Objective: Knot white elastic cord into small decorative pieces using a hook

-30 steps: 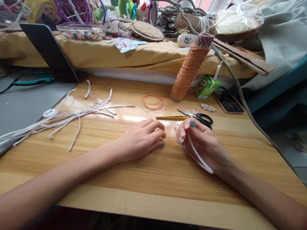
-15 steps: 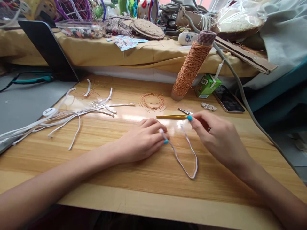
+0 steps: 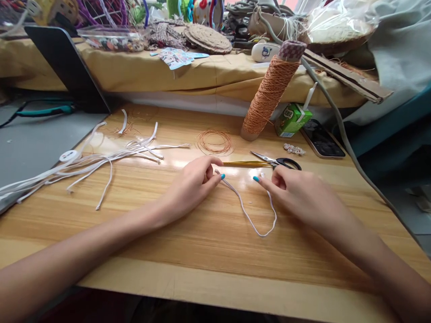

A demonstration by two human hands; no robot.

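Note:
A short white elastic strip (image 3: 251, 218) lies on the wooden table (image 3: 202, 242) in a U-shaped loop between my hands. My left hand (image 3: 195, 184) pinches one end of it with thumb and fingers. My right hand (image 3: 296, 195) rests on the table with its fingers curled over the other end, the index finger pointing left. Just beyond my hands lie a gold crochet hook (image 3: 244, 164) and black-handled scissors (image 3: 279, 161).
A bundle of white elastic strips (image 3: 101, 159) spreads over the table's left. A coil of copper thread (image 3: 213, 142), a tall orange thread cone (image 3: 269, 92), a green juice box (image 3: 291, 119) and a phone (image 3: 321, 138) stand behind. A laptop (image 3: 63, 63) and cluttered shelf lie beyond.
The strip, first bunched in my right hand, now lies looped on the table. My left hand has taken one end and moved up; my right hand has lowered onto the other end.

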